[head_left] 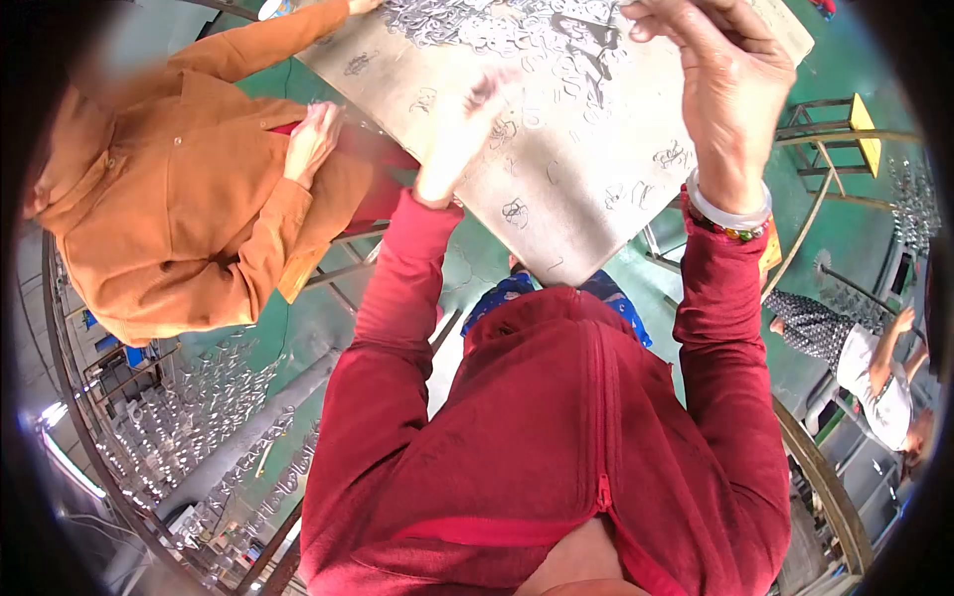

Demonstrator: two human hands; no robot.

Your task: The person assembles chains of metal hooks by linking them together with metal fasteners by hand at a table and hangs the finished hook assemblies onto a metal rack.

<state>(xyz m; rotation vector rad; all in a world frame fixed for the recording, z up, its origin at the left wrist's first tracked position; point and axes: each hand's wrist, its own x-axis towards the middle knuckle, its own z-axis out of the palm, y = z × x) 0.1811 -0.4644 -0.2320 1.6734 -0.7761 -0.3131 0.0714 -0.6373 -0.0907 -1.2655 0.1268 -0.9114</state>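
Observation:
My left hand is over the near left part of the pale tabletop, bleached by glare. Its fingers look bent, but whether they hold anything is lost in the brightness. Raised at the upper right, my right hand has thumb and fingertips pinched together; anything between them is too small to make out. Beyond both hands spreads a pile of small flat grey looped pieces. Dark narrow strips lie beside the pile, left of my right hand. Small tangled clusters of thin dark pieces are scattered nearer me.
A person in an orange jacket sits at the table's left side, one arm reaching towards the pile. A yellow-topped stool stands at the right. Farther right is another person in a white top. Shiny hanging pieces fill the lower left.

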